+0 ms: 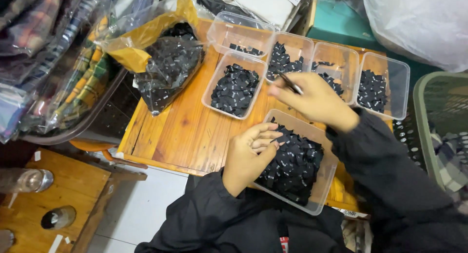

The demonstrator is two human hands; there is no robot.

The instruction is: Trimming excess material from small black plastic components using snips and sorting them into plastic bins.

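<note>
Both hands work over the near edge of the desk (185, 131): the left hand (248, 155) curls its fingers on black labels (292, 160) in the nearest clear tub (321, 194), while the right hand (317, 99) pinches tweezers (291, 83) above. Sorting seems underway; next, a picked label needs carrying to one of the five smaller tubs (234, 85) toward the far edge.

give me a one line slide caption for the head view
Left hand rests in a clear tub of small black labels while the right hand holds tweezers over more tubs.
</note>
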